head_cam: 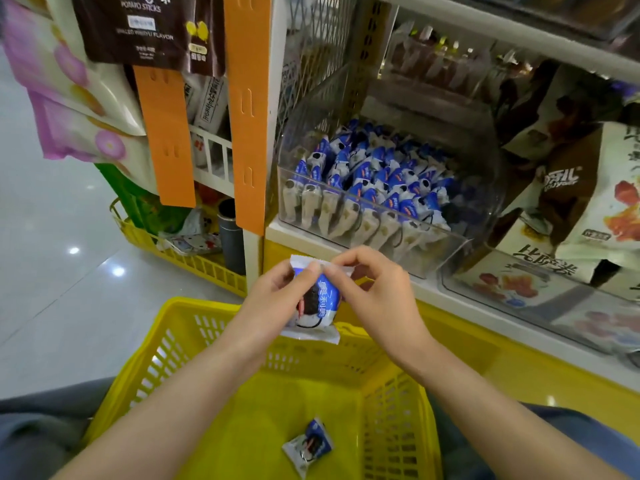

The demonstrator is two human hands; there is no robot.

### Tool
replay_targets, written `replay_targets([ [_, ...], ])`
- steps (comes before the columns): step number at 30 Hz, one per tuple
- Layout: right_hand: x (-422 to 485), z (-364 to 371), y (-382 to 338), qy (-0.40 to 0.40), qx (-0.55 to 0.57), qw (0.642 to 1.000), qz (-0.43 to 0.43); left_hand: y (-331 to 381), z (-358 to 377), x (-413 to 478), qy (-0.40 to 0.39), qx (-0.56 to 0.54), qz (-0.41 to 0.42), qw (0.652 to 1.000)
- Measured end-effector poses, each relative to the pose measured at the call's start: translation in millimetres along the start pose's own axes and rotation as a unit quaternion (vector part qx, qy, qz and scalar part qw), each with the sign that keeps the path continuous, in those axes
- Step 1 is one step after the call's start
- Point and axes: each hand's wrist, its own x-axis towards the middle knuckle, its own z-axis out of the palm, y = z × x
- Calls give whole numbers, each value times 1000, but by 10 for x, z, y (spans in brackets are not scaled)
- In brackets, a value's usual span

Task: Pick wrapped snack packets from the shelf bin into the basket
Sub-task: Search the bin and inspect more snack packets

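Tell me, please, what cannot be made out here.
Head view.
Blue-and-white wrapped snack packet: partly covered by fingers of left hand and right hand.
Clear plastic shelf bin: lower contents buried under top packets.
Yellow plastic basket: near end cut off by frame's bottom edge.

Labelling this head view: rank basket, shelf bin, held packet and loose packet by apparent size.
basket
shelf bin
held packet
loose packet
The two packets may match; the held one is nearer the camera.

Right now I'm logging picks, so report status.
Left hand and right hand hold blue packet over yellow basket. Second packet lies inside. Nothing blocking.
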Motion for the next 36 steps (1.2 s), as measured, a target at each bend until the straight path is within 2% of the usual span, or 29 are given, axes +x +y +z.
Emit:
replay_targets([
  [2,27,-18,-10,32,102,991,84,-12,-15,11,-2,3,-14,1000],
  [6,82,-93,-27,71,265,938,212,-50,-13,23,38,-25,0,999],
  [9,43,-82,-8,37,292,919,262,-68,-46,53,85,-18,32,996],
  [12,-11,-79,8,-77,244,924,285,-73,-92,80,127,-19,44,991],
  [15,-62,-43,22,-205,110,936,264,-53,-117,93,152,7,74,986],
  [16,-80,-18,37,-222,47,944,239,-45,-121,98,159,29,88,983],
  [18,-96,17,44,-198,-18,964,175,-35,-123,107,159,89,118,976],
  [21,-72,-4,8,-128,6,986,108,-29,-122,91,137,150,155,967],
  [24,-44,-31,12,-83,20,993,81,-53,-103,73,108,201,188,955],
  [30,-28,-54,-2,-112,52,988,89,-62,-98,60,71,204,184,959],
  [36,-49,-81,-23,-96,41,993,54,-36,-66,19,28,190,178,965],
])
